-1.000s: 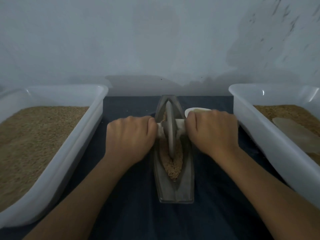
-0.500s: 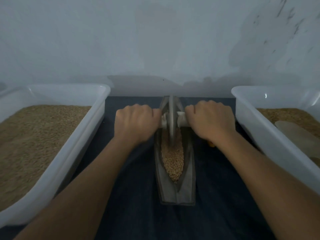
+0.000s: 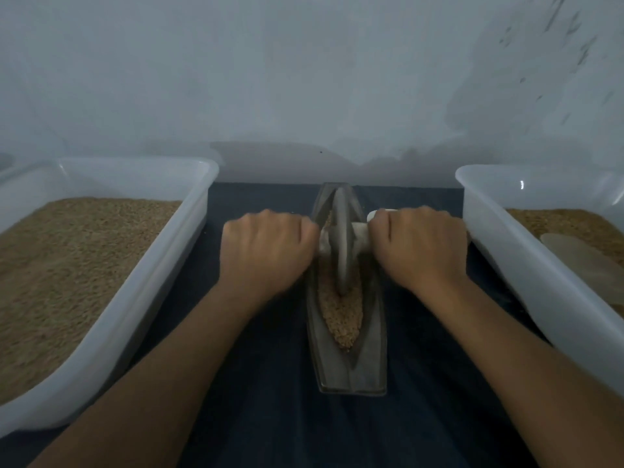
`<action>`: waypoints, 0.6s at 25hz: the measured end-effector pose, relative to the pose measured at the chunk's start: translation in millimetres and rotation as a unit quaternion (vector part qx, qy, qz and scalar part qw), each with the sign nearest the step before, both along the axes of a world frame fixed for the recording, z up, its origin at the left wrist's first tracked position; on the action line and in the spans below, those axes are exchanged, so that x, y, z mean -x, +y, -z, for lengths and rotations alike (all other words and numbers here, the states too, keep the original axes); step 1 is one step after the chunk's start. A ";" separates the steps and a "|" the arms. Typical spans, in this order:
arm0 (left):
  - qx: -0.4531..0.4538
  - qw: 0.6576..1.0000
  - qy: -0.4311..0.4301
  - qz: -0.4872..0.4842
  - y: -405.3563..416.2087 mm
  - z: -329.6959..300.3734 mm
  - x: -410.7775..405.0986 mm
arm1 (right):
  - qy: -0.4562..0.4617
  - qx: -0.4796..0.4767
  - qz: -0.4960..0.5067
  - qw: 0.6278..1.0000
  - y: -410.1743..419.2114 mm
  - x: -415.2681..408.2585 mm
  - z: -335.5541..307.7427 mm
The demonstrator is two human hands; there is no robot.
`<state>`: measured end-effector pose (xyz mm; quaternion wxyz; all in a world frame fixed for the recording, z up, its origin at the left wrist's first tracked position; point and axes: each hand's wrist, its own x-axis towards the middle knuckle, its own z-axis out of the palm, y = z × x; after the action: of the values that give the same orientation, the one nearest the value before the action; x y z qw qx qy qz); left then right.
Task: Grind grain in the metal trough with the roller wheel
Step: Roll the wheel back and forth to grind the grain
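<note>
Since half a second ago both fists, left hand (image 3: 266,251) and right hand (image 3: 418,244), fingers curled around the axle, pull the roller wheel (image 3: 341,244) back from the far end toward the middle of the metal trough (image 3: 371,349), where the grain (image 3: 341,315) looks mostly whole

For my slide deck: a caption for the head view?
Two bare hands grip the white axle of a grey metal roller wheel over tan grain in a boat-shaped metal trough.

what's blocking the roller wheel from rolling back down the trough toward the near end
Nothing visible. The roller wheel, gripped by the left hand and right hand, sits in the metal trough; ahead lies only loose grain, then bare channel.
</note>
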<state>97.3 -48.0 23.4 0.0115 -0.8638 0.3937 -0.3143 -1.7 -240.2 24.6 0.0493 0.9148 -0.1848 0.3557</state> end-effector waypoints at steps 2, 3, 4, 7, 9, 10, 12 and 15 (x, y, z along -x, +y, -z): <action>-0.035 0.999 0.015 0.001 -20.1 -10.6 -26.6 | 0.080 -0.043 0.035 0.995 -19.5 -25.3 -6.6; -0.030 0.998 0.048 -0.008 -28.3 -16.0 -40.0 | 0.110 -0.079 0.034 0.990 -28.6 -36.1 -11.5; -0.027 0.996 0.086 -0.022 -35.1 -18.3 -53.6 | 0.134 -0.111 0.027 0.984 -35.8 -46.9 -15.4; -0.032 0.982 0.177 -0.051 -42.9 -17.5 -73.4 | 0.150 -0.124 0.002 0.981 -39.3 -64.0 -26.3; -0.037 0.985 0.159 -0.060 -33.7 -12.1 -64.4 | 0.107 -0.100 0.003 0.989 -30.7 -55.1 -21.5; -0.040 0.992 0.112 -0.043 -27.2 -9.0 -53.6 | 0.076 -0.079 0.008 0.994 -25.3 -44.6 -16.4; -0.044 0.999 0.022 -0.006 -13.6 -4.2 -20.9 | 0.033 -0.037 0.010 0.999 -10.8 -15.1 -3.2; 0.063 0.997 0.037 0.027 9.4 1.0 13.0 | -0.023 -0.013 -0.021 0.999 10.6 24.3 10.8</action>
<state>84.3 -38.6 22.4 -0.0655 -0.8629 0.3964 -0.3066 -26.0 -229.7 13.9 0.0253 0.9108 -0.1714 0.3748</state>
